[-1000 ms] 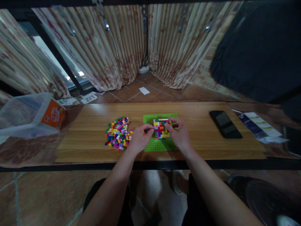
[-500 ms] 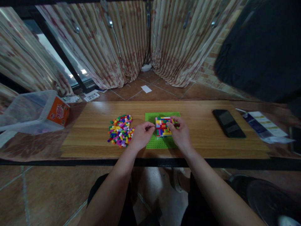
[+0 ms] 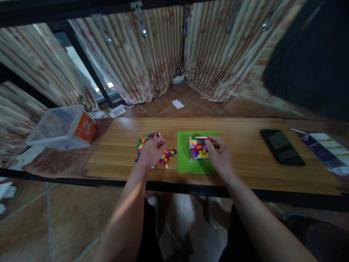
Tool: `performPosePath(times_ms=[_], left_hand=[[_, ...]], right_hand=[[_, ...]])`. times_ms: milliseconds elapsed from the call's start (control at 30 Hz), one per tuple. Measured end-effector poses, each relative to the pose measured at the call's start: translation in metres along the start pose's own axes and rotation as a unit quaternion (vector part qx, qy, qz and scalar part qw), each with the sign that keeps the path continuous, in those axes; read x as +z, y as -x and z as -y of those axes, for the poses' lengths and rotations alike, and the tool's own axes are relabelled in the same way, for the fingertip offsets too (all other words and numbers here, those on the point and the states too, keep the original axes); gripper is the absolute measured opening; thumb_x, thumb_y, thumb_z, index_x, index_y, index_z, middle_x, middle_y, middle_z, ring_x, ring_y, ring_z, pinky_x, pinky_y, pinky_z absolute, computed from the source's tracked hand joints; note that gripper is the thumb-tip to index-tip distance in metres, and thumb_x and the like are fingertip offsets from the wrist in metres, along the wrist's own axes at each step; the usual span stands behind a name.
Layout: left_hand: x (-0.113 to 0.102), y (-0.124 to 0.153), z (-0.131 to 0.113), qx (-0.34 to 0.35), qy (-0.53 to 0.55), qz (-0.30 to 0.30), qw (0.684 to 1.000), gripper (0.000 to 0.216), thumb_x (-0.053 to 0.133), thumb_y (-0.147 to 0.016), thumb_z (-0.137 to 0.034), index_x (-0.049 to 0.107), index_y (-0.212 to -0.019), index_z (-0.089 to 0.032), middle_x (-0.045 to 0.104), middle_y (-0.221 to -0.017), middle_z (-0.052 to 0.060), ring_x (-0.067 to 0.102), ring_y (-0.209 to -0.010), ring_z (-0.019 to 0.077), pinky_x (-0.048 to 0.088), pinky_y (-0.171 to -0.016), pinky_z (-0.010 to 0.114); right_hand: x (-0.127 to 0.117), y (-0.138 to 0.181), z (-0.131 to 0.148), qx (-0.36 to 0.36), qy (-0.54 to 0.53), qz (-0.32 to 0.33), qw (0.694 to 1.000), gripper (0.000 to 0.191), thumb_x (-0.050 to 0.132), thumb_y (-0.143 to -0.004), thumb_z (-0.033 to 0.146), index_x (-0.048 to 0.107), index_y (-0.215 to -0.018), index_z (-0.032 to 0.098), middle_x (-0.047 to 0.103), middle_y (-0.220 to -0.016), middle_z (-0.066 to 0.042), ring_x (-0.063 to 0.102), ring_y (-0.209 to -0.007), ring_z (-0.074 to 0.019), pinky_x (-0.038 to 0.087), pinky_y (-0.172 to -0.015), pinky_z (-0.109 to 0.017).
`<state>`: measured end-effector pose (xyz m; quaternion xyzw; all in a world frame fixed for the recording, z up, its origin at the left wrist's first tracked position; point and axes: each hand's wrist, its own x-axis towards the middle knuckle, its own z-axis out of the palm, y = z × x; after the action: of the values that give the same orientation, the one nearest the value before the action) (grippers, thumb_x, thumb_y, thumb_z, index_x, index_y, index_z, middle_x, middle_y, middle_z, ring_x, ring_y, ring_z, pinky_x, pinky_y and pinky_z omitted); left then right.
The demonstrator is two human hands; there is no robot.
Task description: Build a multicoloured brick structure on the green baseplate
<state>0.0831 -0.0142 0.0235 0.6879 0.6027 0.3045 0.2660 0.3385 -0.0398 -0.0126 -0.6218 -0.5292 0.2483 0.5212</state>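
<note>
Over the pile of loose toy bricks [image 3: 170, 155], my left hand [image 3: 151, 151] hangs palm down, covering much of it. Its thumb and fingers are slightly apart, and I see no brick between them. My right hand [image 3: 221, 155] grips the right side of a multicoloured brick block [image 3: 196, 147], thumb on top and fingers along the far right edge. The block is made of rows of small bricks in red, yellow, blue, purple and other colours. It sits on a green studded baseplate [image 3: 184, 163]. My right hand hides the block's right end.
A wooden table [image 3: 245, 174] carries everything. A black phone [image 3: 282, 147] lies at the right, with a plastic packet [image 3: 327, 151] beyond it. Past the left end stands a clear plastic bin [image 3: 60, 127] with an orange label. Curtains [image 3: 160, 54] hang behind.
My left hand has moved left from beside the brick block to above the loose bricks, its pinch loosened. My right hand stays on the block. The whole view has shifted a little.
</note>
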Motion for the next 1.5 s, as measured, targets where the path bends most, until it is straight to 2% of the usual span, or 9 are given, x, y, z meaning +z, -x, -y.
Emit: performPosePath(times_ms=[167,333,600,733,900,1100,1500], left_hand=[[0.011,0.006,-0.007,0.065,-0.099,0.052,0.992,0.026,0.062,-0.074,-0.009,0.075,-0.093,-0.020,0.074,-0.097,0.007,0.067,-0.093,0.0230,0.049,-0.093,0.036],[0.019,0.010,-0.021,0.110,-0.190,0.081,0.972,0.019,0.062,-0.079,-0.018,0.074,-0.093,-0.021,0.073,-0.096,0.006,0.063,-0.100,0.0231,0.042,-0.104,0.039],[0.033,0.013,-0.034,0.071,-0.288,0.069,0.952,0.017,0.055,-0.083,-0.020,0.071,-0.088,-0.020,0.069,-0.097,0.008,0.060,-0.100,0.0243,0.043,-0.097,0.039],[0.035,0.013,-0.036,0.069,-0.306,0.061,0.948,0.017,0.052,-0.085,-0.019,0.069,-0.086,-0.020,0.068,-0.099,0.008,0.059,-0.102,0.0250,0.043,-0.095,0.040],[0.031,0.009,-0.034,0.063,-0.304,0.052,0.949,0.018,0.050,-0.087,-0.019,0.068,-0.087,-0.020,0.069,-0.098,0.007,0.060,-0.100,0.0243,0.043,-0.093,0.039],[0.028,0.009,-0.034,0.045,-0.292,0.064,0.953,0.019,0.051,-0.086,-0.018,0.068,-0.092,-0.021,0.070,-0.103,0.007,0.060,-0.102,0.0237,0.044,-0.092,0.038],[0.033,0.011,-0.036,0.060,-0.299,0.049,0.951,0.016,0.052,-0.085,-0.019,0.067,-0.090,-0.021,0.069,-0.101,0.007,0.060,-0.100,0.0252,0.043,-0.089,0.040]], right_hand=[[0.001,-0.003,-0.002,0.003,0.034,-0.005,0.999,0.044,0.054,-0.086,0.053,0.070,-0.105,0.017,0.071,-0.097,-0.011,0.065,-0.082,-0.0232,0.052,-0.074,-0.040],[0.001,-0.006,-0.001,0.017,0.053,-0.003,0.998,0.046,0.053,-0.085,0.054,0.070,-0.105,0.016,0.070,-0.100,-0.012,0.065,-0.083,-0.0240,0.052,-0.076,-0.041],[0.000,-0.005,-0.003,0.003,0.062,0.004,0.998,0.043,0.054,-0.085,0.052,0.068,-0.107,0.018,0.069,-0.102,-0.012,0.065,-0.082,-0.0230,0.052,-0.078,-0.042],[0.000,-0.004,0.002,-0.006,0.075,0.005,0.997,0.040,0.053,-0.086,0.049,0.069,-0.106,0.017,0.068,-0.101,-0.012,0.064,-0.081,-0.0224,0.052,-0.078,-0.043],[0.000,-0.001,0.017,-0.045,0.099,-0.053,0.993,0.034,0.054,-0.086,0.042,0.068,-0.103,0.016,0.063,-0.106,-0.014,0.062,-0.082,-0.0214,0.053,-0.078,-0.043],[0.002,0.000,0.019,-0.071,0.084,-0.033,0.993,0.028,0.053,-0.088,0.040,0.068,-0.100,0.019,0.061,-0.104,-0.012,0.062,-0.092,-0.0235,0.053,-0.081,-0.044],[0.002,-0.001,0.019,-0.071,0.097,-0.030,0.992,0.026,0.055,-0.087,0.038,0.069,-0.096,0.018,0.064,-0.101,-0.012,0.063,-0.092,-0.0240,0.053,-0.082,-0.044]])
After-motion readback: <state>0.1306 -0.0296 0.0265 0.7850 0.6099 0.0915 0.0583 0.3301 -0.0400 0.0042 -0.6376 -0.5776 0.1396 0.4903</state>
